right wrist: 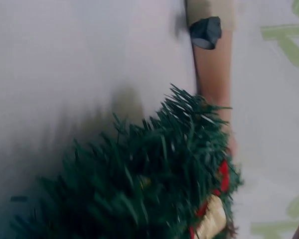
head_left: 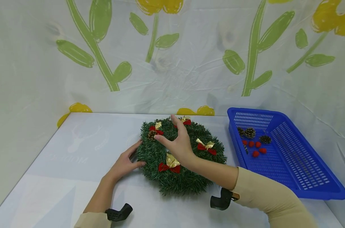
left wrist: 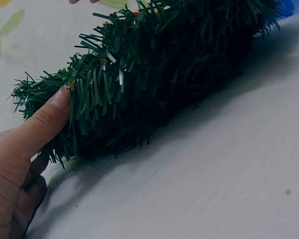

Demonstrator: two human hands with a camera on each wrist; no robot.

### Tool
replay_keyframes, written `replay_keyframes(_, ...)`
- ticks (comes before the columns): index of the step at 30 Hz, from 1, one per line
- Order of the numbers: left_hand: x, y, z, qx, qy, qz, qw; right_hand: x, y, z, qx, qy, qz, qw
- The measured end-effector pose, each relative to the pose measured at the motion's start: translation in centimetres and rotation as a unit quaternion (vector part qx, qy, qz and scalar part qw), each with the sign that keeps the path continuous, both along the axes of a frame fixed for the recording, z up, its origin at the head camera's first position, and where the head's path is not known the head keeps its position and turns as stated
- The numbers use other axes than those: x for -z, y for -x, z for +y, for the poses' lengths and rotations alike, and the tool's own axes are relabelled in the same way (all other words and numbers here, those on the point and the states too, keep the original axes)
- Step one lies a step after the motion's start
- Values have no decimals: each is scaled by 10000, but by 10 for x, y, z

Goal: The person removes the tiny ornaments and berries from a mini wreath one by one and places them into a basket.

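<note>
bushy green wreath [head_left: 181,158] with red-gold bows, left hand [head_left: 124,163] touching its rim, right hand [head_left: 179,144] spread above

- Left hand [head_left: 125,162]: low, palm down, fingers straight and slightly spread, thumb out to the right.
- Left forearm bare, sleeve at the elbow, a black mount at the wrist.
- Right hand [head_left: 176,142]: raised, fingers and thumb spread and relaxed, holding nothing.
- Right arm reaches in from the lower right, in a beige sleeve.

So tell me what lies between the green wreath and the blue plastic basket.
Only bare white table separates green tinsel wreath from blue plastic basket, in the head view.
</note>
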State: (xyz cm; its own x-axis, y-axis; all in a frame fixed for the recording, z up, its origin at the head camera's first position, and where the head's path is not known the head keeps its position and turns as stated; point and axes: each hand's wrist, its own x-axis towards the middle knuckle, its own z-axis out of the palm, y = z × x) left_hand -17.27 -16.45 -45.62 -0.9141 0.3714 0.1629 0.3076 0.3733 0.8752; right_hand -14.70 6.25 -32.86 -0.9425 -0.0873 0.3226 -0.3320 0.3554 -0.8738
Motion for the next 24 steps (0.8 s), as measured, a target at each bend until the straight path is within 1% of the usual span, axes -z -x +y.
replay_keyframes(5, -1, 0, 0, -28, 11, -9, 10000, 12, 2, -11, -86, 126, -94, 9998)
replay_keyframes(13, -1, 1, -1, 51, -4, 23, 10000, 27, 9, -21, 41, 230, -301, 9993)
replay_keyframes(19, -2, 0, -1, 108, -23, -16, 9999, 40, 17, -24, -12, 243, -519, 9984)
replay_keyframes(22, -2, 0, -1, 119, -41, -47, 9999, 46, 22, -25, -50, 176, -710, 9973)
replay_keyframes(24, -3, -1, -1, 102, -46, -51, 9999, 49, 26, -26, -52, 119, -741, 9972)
